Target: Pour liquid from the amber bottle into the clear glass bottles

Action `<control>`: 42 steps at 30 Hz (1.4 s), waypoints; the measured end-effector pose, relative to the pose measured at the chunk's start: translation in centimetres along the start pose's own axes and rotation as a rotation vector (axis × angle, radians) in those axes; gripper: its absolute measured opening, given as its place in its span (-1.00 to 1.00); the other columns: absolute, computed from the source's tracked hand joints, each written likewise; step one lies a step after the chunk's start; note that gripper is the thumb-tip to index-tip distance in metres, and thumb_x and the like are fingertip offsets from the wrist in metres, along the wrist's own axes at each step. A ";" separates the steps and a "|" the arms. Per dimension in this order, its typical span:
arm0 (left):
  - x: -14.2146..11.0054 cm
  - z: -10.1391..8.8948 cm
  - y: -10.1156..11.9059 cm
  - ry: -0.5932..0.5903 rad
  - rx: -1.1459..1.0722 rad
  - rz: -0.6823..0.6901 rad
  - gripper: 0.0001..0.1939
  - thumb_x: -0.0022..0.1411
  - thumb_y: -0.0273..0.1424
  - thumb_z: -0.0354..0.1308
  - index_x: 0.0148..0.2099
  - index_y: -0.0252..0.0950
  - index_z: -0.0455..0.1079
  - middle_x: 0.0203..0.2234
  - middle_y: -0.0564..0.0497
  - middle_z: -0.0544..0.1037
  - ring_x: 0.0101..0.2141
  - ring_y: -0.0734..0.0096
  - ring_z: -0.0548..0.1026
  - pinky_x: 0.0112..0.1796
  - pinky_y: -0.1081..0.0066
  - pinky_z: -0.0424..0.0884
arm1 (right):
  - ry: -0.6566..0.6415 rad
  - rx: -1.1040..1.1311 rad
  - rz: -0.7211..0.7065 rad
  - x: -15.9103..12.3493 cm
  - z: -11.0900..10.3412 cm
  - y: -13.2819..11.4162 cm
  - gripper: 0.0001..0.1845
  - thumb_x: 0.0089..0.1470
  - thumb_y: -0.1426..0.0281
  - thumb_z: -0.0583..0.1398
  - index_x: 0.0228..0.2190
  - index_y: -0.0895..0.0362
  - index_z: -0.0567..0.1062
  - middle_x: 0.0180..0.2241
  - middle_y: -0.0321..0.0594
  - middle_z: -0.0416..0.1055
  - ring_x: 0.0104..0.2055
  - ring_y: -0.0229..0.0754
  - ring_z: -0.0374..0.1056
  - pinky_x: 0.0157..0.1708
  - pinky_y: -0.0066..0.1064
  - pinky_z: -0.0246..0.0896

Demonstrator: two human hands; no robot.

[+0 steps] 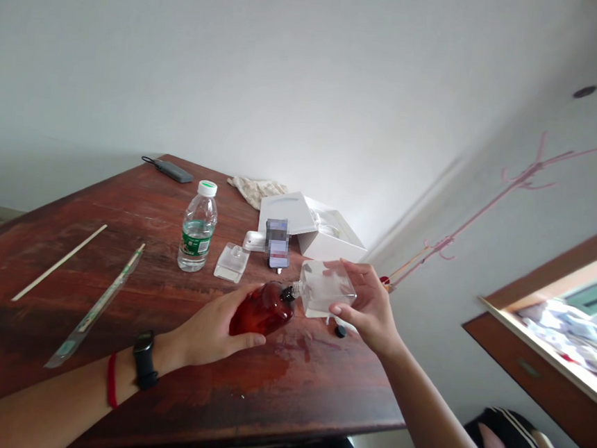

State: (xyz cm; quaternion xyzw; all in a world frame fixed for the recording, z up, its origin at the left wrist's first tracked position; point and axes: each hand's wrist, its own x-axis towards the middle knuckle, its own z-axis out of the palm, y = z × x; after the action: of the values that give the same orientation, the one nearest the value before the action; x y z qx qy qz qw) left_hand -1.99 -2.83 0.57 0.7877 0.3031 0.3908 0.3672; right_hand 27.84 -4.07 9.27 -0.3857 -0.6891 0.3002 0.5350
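Note:
In my left hand [221, 325] is a reddish-brown bottle [264, 312] with a dark neck, tilted to the right. My right hand [368, 300] grips a clear square glass bottle [327, 288], lying on its side above the table. The two necks meet mouth to mouth, or very nearly; I cannot tell if they touch. Below the right hand a small black cap [340, 331] rests on the wood. A second clear square bottle [232, 262] lies on the table behind the left hand. Wet patches [295, 353] shine beneath the bottles.
A water bottle [198, 228] stands left of centre. Further left are a bare chopstick [59, 262] and wrapped chopsticks [100, 308]. A phone [277, 244] leans near an open white box [331, 244]; a cloth [257, 191] and a grey device [172, 170] lie behind.

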 end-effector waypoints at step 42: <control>0.0 0.1 -0.1 -0.023 0.015 -0.030 -0.18 0.26 -0.14 0.45 0.44 -0.15 0.21 0.27 -0.19 0.54 0.22 -0.10 0.53 0.27 0.01 0.39 | -0.055 -0.013 0.029 0.4 0.2 0.0 -0.32 -0.11 0.18 0.61 -0.02 -0.06 0.46 0.07 -0.08 0.58 0.08 0.12 0.56 0.02 0.00 0.56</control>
State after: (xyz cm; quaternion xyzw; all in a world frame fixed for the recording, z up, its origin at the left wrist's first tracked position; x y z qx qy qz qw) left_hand -1.89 -2.79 0.47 0.7903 0.3137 0.3736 0.3706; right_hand 27.60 -3.71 9.47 -0.3906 -0.6998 0.3138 0.5091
